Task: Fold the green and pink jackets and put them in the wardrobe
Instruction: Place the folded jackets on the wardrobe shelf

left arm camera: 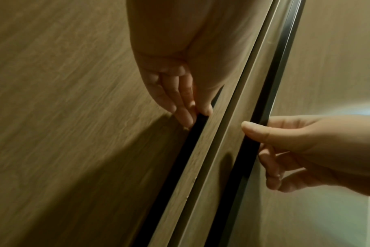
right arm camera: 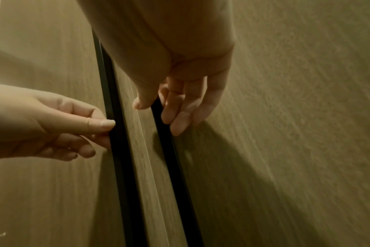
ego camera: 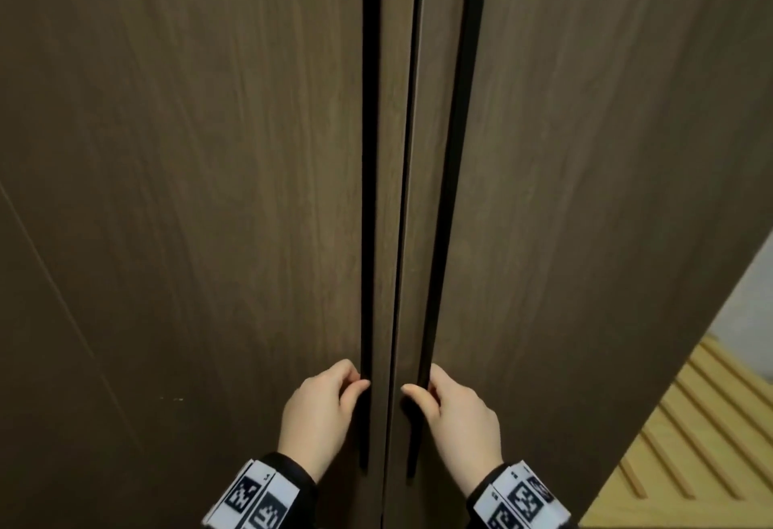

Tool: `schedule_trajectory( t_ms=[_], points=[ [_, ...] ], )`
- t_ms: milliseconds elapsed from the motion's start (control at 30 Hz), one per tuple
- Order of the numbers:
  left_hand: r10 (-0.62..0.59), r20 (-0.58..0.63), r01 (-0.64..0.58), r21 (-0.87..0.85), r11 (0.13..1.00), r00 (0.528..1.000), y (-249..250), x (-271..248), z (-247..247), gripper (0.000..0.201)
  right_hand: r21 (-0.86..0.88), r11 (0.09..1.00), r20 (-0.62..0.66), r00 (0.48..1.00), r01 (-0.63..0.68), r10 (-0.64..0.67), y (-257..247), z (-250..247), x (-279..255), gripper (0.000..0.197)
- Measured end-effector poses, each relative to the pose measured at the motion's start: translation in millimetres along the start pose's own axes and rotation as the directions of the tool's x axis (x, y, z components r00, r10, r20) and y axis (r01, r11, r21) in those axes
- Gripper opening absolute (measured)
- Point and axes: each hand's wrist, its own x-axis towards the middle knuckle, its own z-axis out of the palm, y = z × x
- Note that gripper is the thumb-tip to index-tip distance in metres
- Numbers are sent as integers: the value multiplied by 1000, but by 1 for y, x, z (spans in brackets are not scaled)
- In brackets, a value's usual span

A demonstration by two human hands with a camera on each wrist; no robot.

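Two dark brown wardrobe doors fill the head view, the left door (ego camera: pixel 188 194) and the right door (ego camera: pixel 585 152), meeting at a narrow centre seam. Each carries a long black vertical handle strip, the left strip (ego camera: pixel 370 152) and the right strip (ego camera: pixel 464 110). My left hand (ego camera: pixel 355 382) pinches the left strip low down, fingers hooked behind it and thumb in front (left arm camera: pixel 192 110). My right hand (ego camera: pixel 422 388) grips the right strip the same way (right arm camera: pixel 158 108). No green or pink jacket is in any view.
A light wooden slatted surface (ego camera: pixel 690 445) lies at the lower right beside the wardrobe, with a pale wall (ego camera: pixel 748 298) behind it. The wardrobe stands very close in front of me.
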Motion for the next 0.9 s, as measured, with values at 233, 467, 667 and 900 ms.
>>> schedule_trajectory(
  t_ms=[233, 467, 667, 900],
  points=[
    [37, 46, -39, 40, 998, 998, -3, 15, -1, 20, -19, 998, -18, 998, -56, 55, -6, 1, 17, 33],
    [69, 79, -75, 85, 994, 995, -6, 26, -2, 18, -25, 997, -45, 997, -71, 70, -9, 4, 27, 32],
    [75, 103, -86, 107, 991, 992, -7, 30, -3, 18, -39, 995, -56, 995, -88, 86, -8, 9, 31, 31],
    [57, 147, -79, 147, 986, 988, -5, 30, -6, 17, -51, 993, -22, 994, -110, 109, -11, 6, 30, 32]
  ],
)
